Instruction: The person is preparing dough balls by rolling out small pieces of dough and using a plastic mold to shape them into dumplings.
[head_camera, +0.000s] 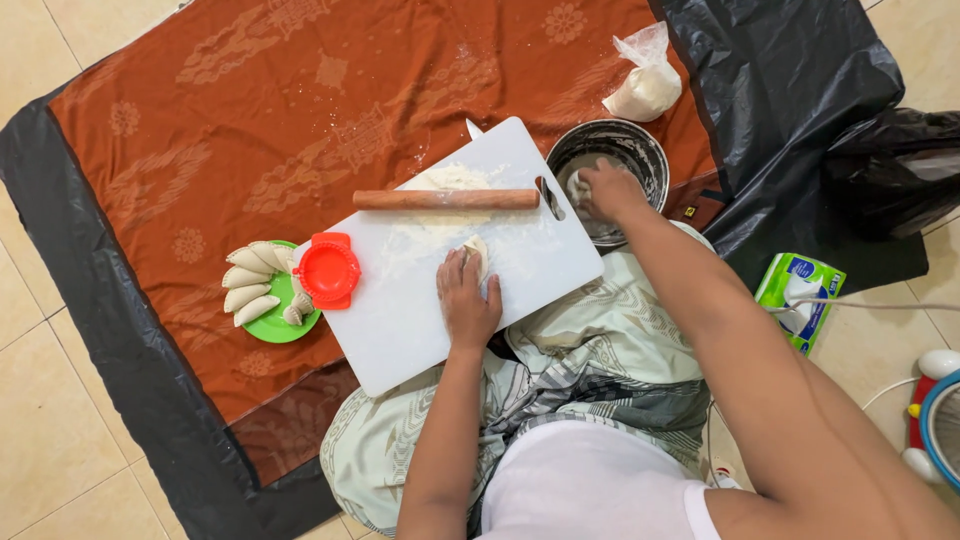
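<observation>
Two hands work: our left hand (468, 300) presses flat on dough (476, 253) lying on the white board (400, 320); our right hand (608, 188) grips dough inside the bowl (640, 150). Rust cloth (250, 110) and black plastic (90, 300) cover tiled floor (40, 430).

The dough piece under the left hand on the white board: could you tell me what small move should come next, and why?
Probably bring the right hand back from the metal bowl to the dough piece. The left hand only pins it on the floured cutting board, and the rolling pin lies unused just beyond.
</observation>
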